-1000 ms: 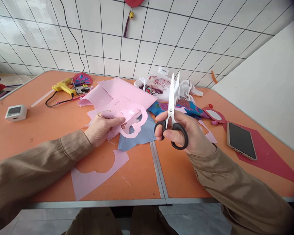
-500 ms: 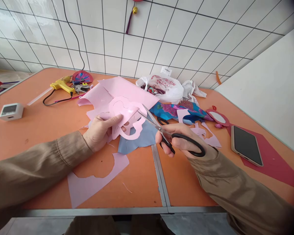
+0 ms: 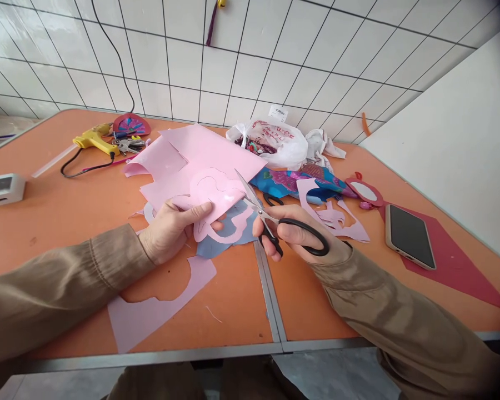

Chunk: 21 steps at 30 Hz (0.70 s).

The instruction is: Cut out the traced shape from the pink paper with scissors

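Observation:
My left hand (image 3: 170, 229) pinches a pink felt-like piece (image 3: 216, 189) between thumb and fingers. Drawn curved outlines show on it, and a partly cut curved strip (image 3: 229, 238) hangs from its lower right side. In my right hand (image 3: 294, 230) are scissors (image 3: 260, 213) with black handles, my fingers through the loops. Their blades are spread around the piece's right edge, one blade above it and the other largely hidden. Behind the piece lies a larger pink sheet (image 3: 179, 144); beneath it is a blue-grey cloth (image 3: 208, 249).
Pink offcuts (image 3: 127, 325) lie near the front and right. Around the back are a yellow glue gun (image 3: 95, 141), keys (image 3: 129, 145), a plastic bag (image 3: 285, 141) and patterned blue fabric (image 3: 316, 183). A phone (image 3: 410, 236) rests on red sheet material (image 3: 454, 266); a white device (image 3: 4, 189) stands left.
The scissor blades have spread wider at the piece's right edge. The pink piece has turned slightly in my left hand. The camera view has shifted a little.

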{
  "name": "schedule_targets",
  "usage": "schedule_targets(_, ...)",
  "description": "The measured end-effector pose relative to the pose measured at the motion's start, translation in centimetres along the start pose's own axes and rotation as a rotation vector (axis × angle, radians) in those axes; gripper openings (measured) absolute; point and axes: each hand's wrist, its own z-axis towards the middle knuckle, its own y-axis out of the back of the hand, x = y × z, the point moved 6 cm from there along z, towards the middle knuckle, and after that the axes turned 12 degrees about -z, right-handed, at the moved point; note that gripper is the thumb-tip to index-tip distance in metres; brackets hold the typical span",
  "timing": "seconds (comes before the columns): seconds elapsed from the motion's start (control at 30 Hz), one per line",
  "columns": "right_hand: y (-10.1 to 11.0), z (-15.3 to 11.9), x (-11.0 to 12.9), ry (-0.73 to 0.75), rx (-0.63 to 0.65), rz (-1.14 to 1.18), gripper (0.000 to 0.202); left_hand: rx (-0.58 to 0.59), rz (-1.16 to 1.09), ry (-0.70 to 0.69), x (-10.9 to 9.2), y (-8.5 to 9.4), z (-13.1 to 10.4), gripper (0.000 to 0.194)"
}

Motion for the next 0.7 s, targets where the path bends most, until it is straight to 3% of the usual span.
schedule_targets(0.2,-0.03,-0.21,0.32,0.012,-0.007,-0.022,0.055,0.02,-0.079,0.062,0.77,-0.42,-0.41,0.025)
schedule_targets(0.5,0.36,0.46,-0.49,0.119,0.021,-0.045,0.051,0.027,-0.053,0.026,0.86,-0.24,-0.5,0.023)
schedule_targets(0.7,0.37,0.41,-0.22,0.107,0.005,-0.06,0.05,0.029,-0.029,0.026,1.07,-0.05,-0.43,0.022)
